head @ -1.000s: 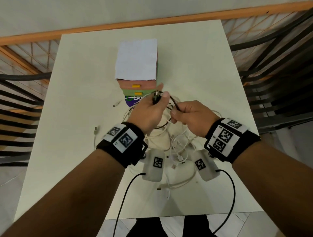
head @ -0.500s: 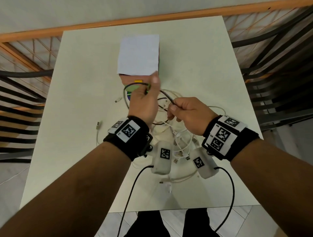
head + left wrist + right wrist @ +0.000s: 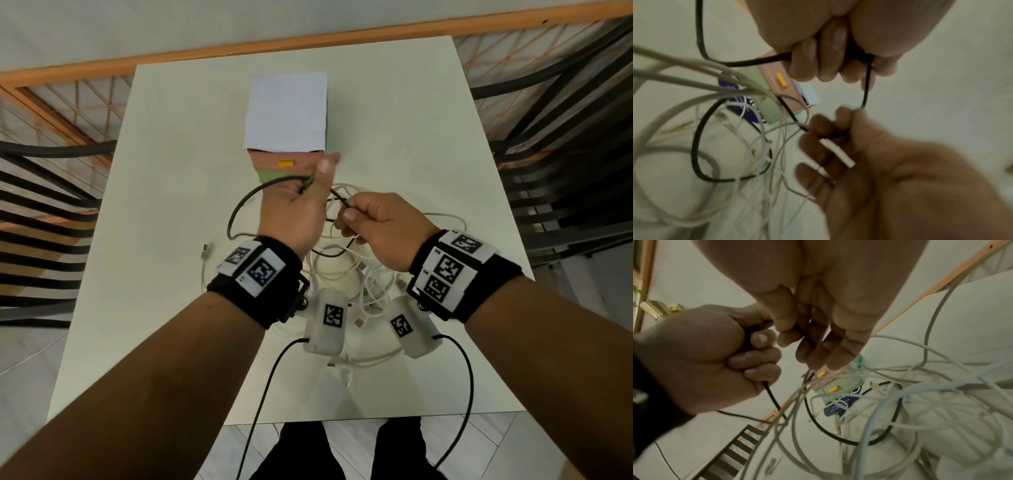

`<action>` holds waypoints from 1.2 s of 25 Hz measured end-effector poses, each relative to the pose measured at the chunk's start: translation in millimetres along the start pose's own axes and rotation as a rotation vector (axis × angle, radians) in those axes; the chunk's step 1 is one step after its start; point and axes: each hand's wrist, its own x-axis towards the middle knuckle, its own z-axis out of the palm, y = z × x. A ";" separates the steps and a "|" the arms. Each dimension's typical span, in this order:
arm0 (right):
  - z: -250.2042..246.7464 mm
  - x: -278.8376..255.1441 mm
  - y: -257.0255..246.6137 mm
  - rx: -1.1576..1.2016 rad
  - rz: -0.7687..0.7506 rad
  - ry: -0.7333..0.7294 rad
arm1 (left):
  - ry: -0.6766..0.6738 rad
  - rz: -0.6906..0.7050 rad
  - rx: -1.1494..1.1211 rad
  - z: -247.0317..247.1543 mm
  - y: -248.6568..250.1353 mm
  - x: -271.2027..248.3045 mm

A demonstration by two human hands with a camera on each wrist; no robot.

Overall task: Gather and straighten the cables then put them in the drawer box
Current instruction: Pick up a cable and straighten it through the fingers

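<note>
A thin black cable [image 3: 339, 197] runs between both hands above the table. My left hand [image 3: 294, 209] grips its plug end in a fist in front of the drawer box [image 3: 287, 113], and a loop hangs out to the left. Just to the right, my right hand [image 3: 373, 222] pinches the same cable. In the left wrist view, white plug ends [image 3: 838, 154] lie across the right hand's fingers. A tangle of white cables [image 3: 373, 291] lies on the table under both hands. The box has a white top and a pink drawer front with a yellow handle [image 3: 286, 163].
One loose white cable with a plug [image 3: 205, 248] lies left of the tangle. The white table [image 3: 411, 137] has dark metal railings close on both sides and an orange wooden rail behind. Black leads from the wrist cameras [image 3: 325, 318] hang off the near edge.
My left hand has lifted the black cable's end towards the box, drawing out a loop on the left. The right hand kept its pinch and barely moved.
</note>
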 end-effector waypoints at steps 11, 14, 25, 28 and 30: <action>8.1 -0.9 -1.1 0.071 -0.083 0.085 | -0.169 0.092 0.071 -9.4 8.8 -1.2; 9.0 0.6 -5.6 0.045 -0.102 0.089 | -0.106 0.108 -0.042 -6.9 11.2 -2.9; 10.0 9.2 1.8 0.033 0.040 0.139 | -0.005 0.026 -0.188 -15.1 16.3 9.9; 3.7 9.8 -6.7 -0.014 -0.008 0.133 | -0.144 0.049 -0.005 -11.5 11.2 3.6; 2.5 9.5 -8.5 -0.037 -0.047 0.113 | -0.111 0.054 0.044 -10.4 11.9 3.5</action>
